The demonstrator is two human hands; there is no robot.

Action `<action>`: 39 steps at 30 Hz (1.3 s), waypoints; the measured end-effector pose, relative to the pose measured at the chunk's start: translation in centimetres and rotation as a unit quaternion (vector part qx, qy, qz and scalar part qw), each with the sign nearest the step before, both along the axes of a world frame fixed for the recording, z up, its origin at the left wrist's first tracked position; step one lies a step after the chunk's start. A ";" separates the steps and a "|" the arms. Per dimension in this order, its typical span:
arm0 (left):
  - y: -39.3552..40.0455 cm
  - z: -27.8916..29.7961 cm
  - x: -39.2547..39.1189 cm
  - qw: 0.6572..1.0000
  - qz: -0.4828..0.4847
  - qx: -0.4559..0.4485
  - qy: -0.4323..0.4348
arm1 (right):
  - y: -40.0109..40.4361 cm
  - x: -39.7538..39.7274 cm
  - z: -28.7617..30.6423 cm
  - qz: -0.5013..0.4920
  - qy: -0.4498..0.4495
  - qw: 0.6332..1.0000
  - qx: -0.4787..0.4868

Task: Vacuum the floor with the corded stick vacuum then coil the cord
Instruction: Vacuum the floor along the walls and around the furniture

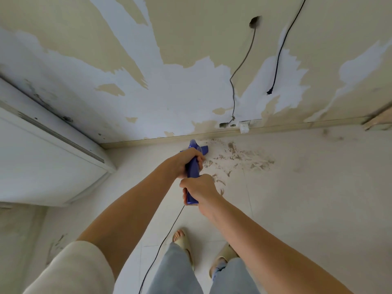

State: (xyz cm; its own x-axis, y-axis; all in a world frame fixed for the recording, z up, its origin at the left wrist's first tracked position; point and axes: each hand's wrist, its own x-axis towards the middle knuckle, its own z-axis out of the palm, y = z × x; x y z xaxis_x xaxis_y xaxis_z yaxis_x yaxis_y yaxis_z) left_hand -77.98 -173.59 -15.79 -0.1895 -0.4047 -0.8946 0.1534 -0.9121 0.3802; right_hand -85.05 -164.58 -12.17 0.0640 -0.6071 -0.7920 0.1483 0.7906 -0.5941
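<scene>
We see one blue stick vacuum (192, 166) held in two hands — left hand (184, 161) wrapped round the handle higher up, right hand (201, 188) gripping its end. Its head sits on the floor (307, 187) against the baseboard at 12 o'clock, one dirt patch (239, 158) at 2 o'clock. One black cord (163, 240) trails toward 6 o'clock, past two sandaled feet.

Honestly nothing I can read here. No brand or label showing on the vacuum (192, 166) I'm holding, and no writing, numbers or signs on the wall (191, 60) past my hands.
</scene>
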 end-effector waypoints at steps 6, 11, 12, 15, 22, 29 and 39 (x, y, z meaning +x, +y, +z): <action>-3.1 -1.8 -1.3 0.999 -0.035 0.000 -0.014 | -2.8 -1.6 -1.5 -0.007 0.008 1.000 0.000; -4.6 -1.3 -2.2 0.997 -0.080 -0.009 -0.022 | -3.8 -1.7 -1.3 -0.063 -0.017 0.997 0.040; -4.5 -1.3 -2.1 0.997 -0.081 -0.005 -0.018 | -3.7 -1.6 -1.2 -0.061 -0.013 0.997 0.042; -4.5 -1.1 -1.1 0.998 -0.067 0.007 0.008 | -3.8 -0.6 -0.9 -0.040 0.007 0.998 0.039; -6.3 -0.5 0.6 0.997 -0.071 -0.001 0.000 | -6.2 1.3 -0.4 -0.010 0.033 0.999 0.033; -6.5 -0.7 -0.1 0.996 -0.083 0.020 0.017 | -5.8 0.7 -0.4 -0.021 0.034 0.998 0.040; -8.2 -1.2 -0.5 0.997 -0.067 0.006 0.024 | -8.0 -0.2 0.1 0.017 0.052 0.998 0.031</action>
State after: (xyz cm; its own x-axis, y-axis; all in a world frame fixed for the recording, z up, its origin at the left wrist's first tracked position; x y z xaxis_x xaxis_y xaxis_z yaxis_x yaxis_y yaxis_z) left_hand -78.46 -181.77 -17.04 -0.2835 -0.3619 -0.8880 0.0467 -0.9302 0.3642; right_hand -85.25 -172.55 -12.08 -0.0006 -0.5557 -0.8314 0.0614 0.8298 -0.5547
